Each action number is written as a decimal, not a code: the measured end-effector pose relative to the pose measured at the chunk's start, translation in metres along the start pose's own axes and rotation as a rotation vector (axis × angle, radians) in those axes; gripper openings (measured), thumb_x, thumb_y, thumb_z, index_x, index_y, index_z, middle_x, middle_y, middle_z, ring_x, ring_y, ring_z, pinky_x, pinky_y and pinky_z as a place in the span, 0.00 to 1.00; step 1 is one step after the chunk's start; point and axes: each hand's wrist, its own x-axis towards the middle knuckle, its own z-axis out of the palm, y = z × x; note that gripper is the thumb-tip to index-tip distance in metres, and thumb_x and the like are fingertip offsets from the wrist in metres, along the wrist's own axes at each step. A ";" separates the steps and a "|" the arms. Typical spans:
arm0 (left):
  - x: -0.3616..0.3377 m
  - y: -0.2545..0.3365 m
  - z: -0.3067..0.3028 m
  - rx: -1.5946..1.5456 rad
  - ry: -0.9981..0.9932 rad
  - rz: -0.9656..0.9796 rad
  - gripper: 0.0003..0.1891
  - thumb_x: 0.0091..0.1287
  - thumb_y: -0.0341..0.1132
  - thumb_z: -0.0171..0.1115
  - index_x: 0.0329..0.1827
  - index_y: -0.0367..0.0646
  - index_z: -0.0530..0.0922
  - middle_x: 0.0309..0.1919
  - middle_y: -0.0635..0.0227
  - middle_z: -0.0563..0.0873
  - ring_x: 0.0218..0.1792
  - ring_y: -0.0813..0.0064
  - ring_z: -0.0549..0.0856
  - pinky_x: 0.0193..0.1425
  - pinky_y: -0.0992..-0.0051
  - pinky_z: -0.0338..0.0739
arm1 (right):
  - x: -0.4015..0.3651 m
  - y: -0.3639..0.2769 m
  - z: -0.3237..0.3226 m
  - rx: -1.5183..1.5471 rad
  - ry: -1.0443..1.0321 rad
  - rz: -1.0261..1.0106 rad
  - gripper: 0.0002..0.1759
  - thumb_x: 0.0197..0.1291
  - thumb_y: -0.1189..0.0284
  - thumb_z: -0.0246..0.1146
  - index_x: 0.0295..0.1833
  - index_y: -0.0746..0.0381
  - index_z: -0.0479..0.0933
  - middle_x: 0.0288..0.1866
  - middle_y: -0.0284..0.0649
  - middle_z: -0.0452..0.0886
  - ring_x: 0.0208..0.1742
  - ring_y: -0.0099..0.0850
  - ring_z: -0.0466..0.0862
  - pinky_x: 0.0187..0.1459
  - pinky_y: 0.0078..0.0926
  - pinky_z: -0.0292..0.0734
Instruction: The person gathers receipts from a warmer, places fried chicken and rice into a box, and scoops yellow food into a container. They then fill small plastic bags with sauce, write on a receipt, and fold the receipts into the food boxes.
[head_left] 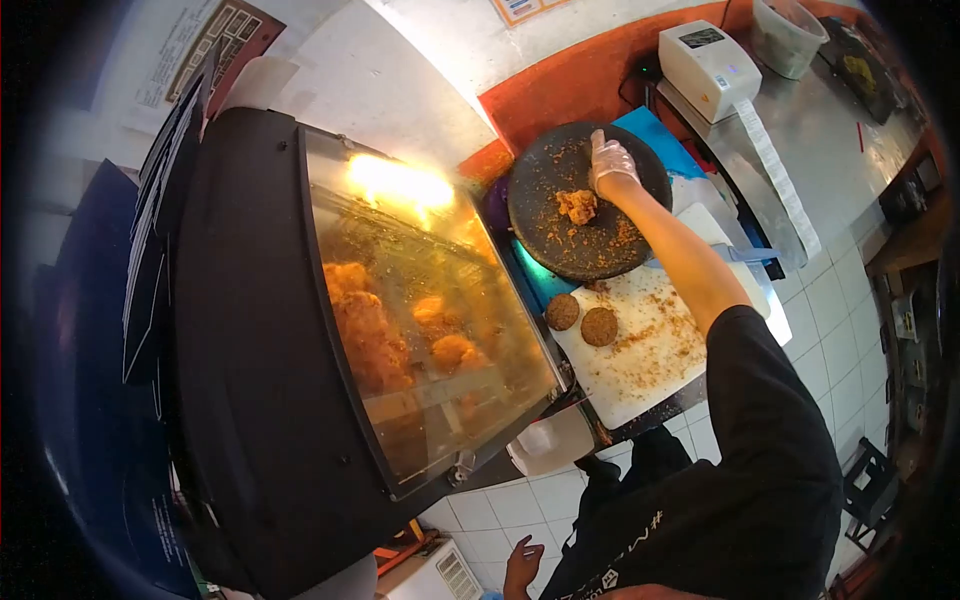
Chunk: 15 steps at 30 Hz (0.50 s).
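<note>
Reaching hand: in the head view, the right hand [612, 163], in a clear plastic glove, is over the upper part of a dark grey, round stone slab [548, 235]; its fingers are curled and its thumb points up, but I cannot tell whether they clamp on anything.
Fried piece: a craggy, golden-brown fried piece [577, 207] lies near the middle of the slab, just beside the gloved hand, with orange-brown crumbs [622, 235] scattered around it.
Other hand: the left hand [522, 562], bare, hangs low over the pale floor tiles [495, 515], well apart from the right one, fingers loosely parted.
Cutting board: a white rectangular cutting board [622, 398] sits beside the slab, strewn with crumbs; two brown, round pieces [600, 326] rest near its slab-side edge.
Display case: a large black case with a glass front [240, 340] stands to the left, with orange fried food [365, 330] inside under a bright lamp [400, 182].
Metal desk: a silver steel desk [835, 112] carries a white, boxy printer [712, 85] trailing a long white paper strip [775, 180].
</note>
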 end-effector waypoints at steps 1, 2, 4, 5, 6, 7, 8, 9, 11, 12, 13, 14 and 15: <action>-0.003 0.005 0.004 0.019 0.022 -0.015 0.29 0.69 0.41 0.68 0.69 0.38 0.71 0.47 0.56 0.90 0.48 0.64 0.89 0.54 0.69 0.83 | 0.000 -0.001 -0.014 -0.011 -0.077 -0.014 0.37 0.61 0.72 0.62 0.74 0.68 0.57 0.58 0.62 0.77 0.62 0.52 0.80 0.58 0.40 0.80; -0.007 0.008 0.009 0.038 0.040 -0.032 0.29 0.70 0.40 0.67 0.69 0.35 0.70 0.47 0.54 0.89 0.48 0.66 0.89 0.54 0.69 0.82 | 0.012 0.004 -0.012 -0.014 -0.083 -0.022 0.37 0.61 0.72 0.62 0.74 0.68 0.57 0.58 0.62 0.77 0.62 0.52 0.80 0.58 0.40 0.80; -0.009 0.000 0.017 0.008 0.040 -0.022 0.28 0.70 0.40 0.67 0.69 0.35 0.71 0.46 0.55 0.90 0.47 0.67 0.89 0.53 0.70 0.83 | 0.044 0.023 -0.013 -0.261 -0.541 -0.167 0.38 0.63 0.67 0.64 0.74 0.70 0.58 0.55 0.60 0.78 0.58 0.49 0.82 0.55 0.37 0.80; -0.008 -0.002 0.022 -0.017 0.038 -0.001 0.27 0.70 0.39 0.67 0.68 0.36 0.72 0.46 0.56 0.90 0.46 0.67 0.90 0.52 0.70 0.83 | 0.038 0.037 -0.045 0.333 -0.664 -0.083 0.32 0.64 0.60 0.65 0.67 0.68 0.67 0.51 0.51 0.80 0.50 0.44 0.84 0.46 0.33 0.82; -0.010 0.000 0.026 -0.027 0.041 -0.006 0.27 0.70 0.39 0.67 0.68 0.36 0.72 0.46 0.56 0.90 0.46 0.67 0.90 0.52 0.70 0.83 | 0.046 0.066 0.004 1.050 -0.396 -0.113 0.25 0.65 0.57 0.66 0.56 0.65 0.75 0.49 0.41 0.80 0.43 0.40 0.83 0.40 0.31 0.82; -0.013 0.001 0.028 0.010 0.032 -0.030 0.27 0.69 0.41 0.67 0.68 0.37 0.72 0.46 0.55 0.90 0.47 0.63 0.90 0.52 0.68 0.83 | 0.037 0.064 -0.016 1.357 -0.548 -0.005 0.23 0.66 0.63 0.66 0.61 0.64 0.75 0.56 0.45 0.80 0.51 0.42 0.83 0.45 0.36 0.82; -0.013 0.003 0.030 0.045 0.023 -0.050 0.28 0.68 0.42 0.68 0.68 0.39 0.73 0.46 0.55 0.90 0.48 0.60 0.90 0.53 0.67 0.83 | 0.027 0.059 -0.038 1.658 -0.699 0.113 0.23 0.67 0.70 0.65 0.65 0.64 0.74 0.62 0.48 0.80 0.58 0.44 0.83 0.50 0.42 0.83; -0.007 -0.003 0.034 0.037 0.026 -0.051 0.28 0.68 0.42 0.68 0.68 0.39 0.73 0.46 0.55 0.90 0.48 0.60 0.90 0.53 0.67 0.83 | 0.027 0.053 -0.037 1.653 -0.706 0.106 0.23 0.67 0.70 0.65 0.65 0.64 0.74 0.62 0.48 0.80 0.58 0.44 0.83 0.50 0.42 0.83; 0.000 -0.019 0.037 0.124 0.020 -0.071 0.28 0.69 0.43 0.67 0.68 0.39 0.73 0.46 0.56 0.90 0.48 0.60 0.90 0.53 0.66 0.83 | 0.019 0.041 -0.030 0.831 0.054 -0.484 0.25 0.68 0.62 0.64 0.63 0.66 0.75 0.63 0.51 0.80 0.60 0.46 0.82 0.57 0.40 0.79; -0.001 -0.024 0.037 0.122 0.019 -0.080 0.28 0.69 0.43 0.67 0.68 0.39 0.73 0.46 0.56 0.90 0.48 0.60 0.90 0.53 0.66 0.83 | 0.001 0.030 -0.022 0.833 0.044 -0.484 0.25 0.68 0.62 0.64 0.63 0.66 0.75 0.63 0.51 0.80 0.60 0.46 0.82 0.57 0.40 0.79; 0.001 -0.006 0.036 0.094 0.033 -0.088 0.28 0.69 0.43 0.66 0.68 0.39 0.73 0.46 0.57 0.90 0.48 0.61 0.90 0.53 0.67 0.83 | -0.028 0.008 -0.021 0.794 0.201 -0.397 0.27 0.67 0.56 0.64 0.61 0.65 0.77 0.58 0.49 0.83 0.56 0.44 0.83 0.56 0.39 0.80; -0.001 0.012 0.032 0.068 0.048 -0.097 0.28 0.69 0.44 0.66 0.68 0.40 0.73 0.47 0.58 0.90 0.48 0.62 0.90 0.53 0.67 0.82 | -0.051 -0.008 -0.022 0.752 0.354 -0.306 0.29 0.67 0.50 0.63 0.59 0.65 0.78 0.52 0.47 0.85 0.52 0.42 0.85 0.54 0.37 0.80; -0.007 0.031 0.027 0.066 0.064 -0.044 0.28 0.68 0.43 0.66 0.68 0.40 0.73 0.46 0.59 0.90 0.47 0.62 0.90 0.52 0.67 0.83 | -0.060 -0.015 -0.018 0.534 0.097 -0.235 0.30 0.67 0.49 0.62 0.58 0.65 0.79 0.55 0.51 0.84 0.55 0.46 0.84 0.56 0.41 0.79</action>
